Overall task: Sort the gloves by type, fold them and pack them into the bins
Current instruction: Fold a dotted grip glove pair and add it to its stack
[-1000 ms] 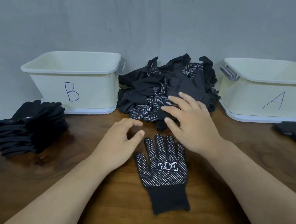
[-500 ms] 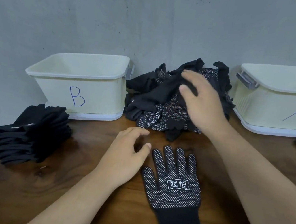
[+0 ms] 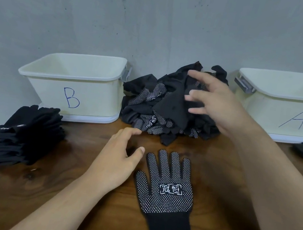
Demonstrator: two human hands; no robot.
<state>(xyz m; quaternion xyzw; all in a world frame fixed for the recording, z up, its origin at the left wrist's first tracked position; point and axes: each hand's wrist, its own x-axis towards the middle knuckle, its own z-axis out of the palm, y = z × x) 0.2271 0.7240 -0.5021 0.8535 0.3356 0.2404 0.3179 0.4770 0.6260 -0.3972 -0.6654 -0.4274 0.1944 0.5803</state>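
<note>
Sorting is partly complete; no packing is evident. The right hand [image 3: 213,102] is spread over the unsorted pile [image 3: 166,115]; blur prevents confirming whether it holds a glove. The left hand [image 3: 118,161] rests relaxed and empty on the table [image 3: 234,186]. One dotted glove [image 3: 166,192] lies flat just right of it, unfolded. A sorted stack [image 3: 21,135] sits well to its left. Bin B [image 3: 72,83] and bin A [image 3: 285,107], either side of the right hand, show no gloves inside.
</note>
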